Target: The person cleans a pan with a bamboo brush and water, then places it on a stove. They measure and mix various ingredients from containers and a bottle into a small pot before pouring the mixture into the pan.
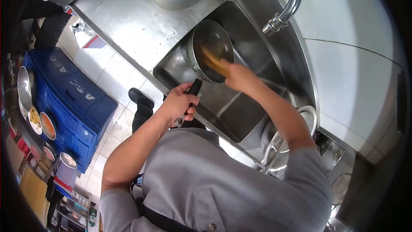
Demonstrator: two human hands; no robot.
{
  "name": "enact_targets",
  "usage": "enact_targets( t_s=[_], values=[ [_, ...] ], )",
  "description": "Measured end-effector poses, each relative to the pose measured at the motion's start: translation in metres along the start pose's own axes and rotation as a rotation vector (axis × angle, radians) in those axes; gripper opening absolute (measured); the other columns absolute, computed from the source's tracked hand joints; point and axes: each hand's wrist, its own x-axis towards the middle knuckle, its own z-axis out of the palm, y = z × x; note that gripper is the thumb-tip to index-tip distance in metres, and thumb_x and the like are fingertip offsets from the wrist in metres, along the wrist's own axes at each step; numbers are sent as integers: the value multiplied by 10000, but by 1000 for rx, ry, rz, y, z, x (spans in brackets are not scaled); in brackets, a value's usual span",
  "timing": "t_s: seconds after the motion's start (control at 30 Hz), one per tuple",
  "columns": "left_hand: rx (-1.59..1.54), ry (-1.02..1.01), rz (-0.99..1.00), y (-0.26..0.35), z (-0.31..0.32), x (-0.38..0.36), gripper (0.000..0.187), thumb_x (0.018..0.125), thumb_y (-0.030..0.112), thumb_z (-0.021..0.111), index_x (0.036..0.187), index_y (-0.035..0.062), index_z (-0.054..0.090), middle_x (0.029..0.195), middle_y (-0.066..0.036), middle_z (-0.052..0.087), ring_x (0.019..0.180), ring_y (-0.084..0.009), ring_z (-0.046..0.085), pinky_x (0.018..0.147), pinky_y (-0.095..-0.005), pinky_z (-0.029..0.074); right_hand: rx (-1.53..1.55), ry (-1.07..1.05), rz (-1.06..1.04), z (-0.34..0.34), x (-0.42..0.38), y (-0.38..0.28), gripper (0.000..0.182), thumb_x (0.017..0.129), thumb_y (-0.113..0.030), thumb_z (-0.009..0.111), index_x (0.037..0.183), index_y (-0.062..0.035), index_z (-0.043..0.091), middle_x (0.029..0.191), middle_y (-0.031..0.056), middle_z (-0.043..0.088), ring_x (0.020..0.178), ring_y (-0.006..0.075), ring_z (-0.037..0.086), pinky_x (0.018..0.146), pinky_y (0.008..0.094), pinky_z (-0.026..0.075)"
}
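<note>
Pan (216,38), left hand (177,103) closed around handle (195,87)

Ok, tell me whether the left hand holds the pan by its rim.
No, the left hand grips the pan's black handle.

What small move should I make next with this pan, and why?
Probably sweep the tan tool around the inside of the pan: your right hand has it angled in there, and your left hand grips the black handle to steady the pan.
</note>
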Motion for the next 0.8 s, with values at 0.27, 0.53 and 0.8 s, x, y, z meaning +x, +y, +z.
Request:
enact_targets(
  t_s=[0.27,0.53,0.8],
  values=[
    [-31,1,-12,0,0,-2,702,827,-65,550,1479,23,304,789,-82,488,499,-124,439,389,-278,351,44,-75,-111,-7,-25,4,733,760,-107,684,1440,-51,419,1085,234,664,994,360,661,845,420,534],
    [-25,-34,2,-2,-4,2,758,826,-61,567,1505,48,246,765,-80,504,510,-123,440,395,-267,351,50,-129,-43,-11,-15,3,733,764,-125,674,1450,-80,420,1170,224,644,1074,349,637,885,398,525],
    [-12,7,-2,3,3,-4,706,818,-66,549,1474,4,296,793,-81,489,503,-124,440,393,-279,359,180,-226,165,-38,-12,-13,745,765,-111,651,1470,-127,410,859,159,682,638,259,658,586,368,533]
  ],
)
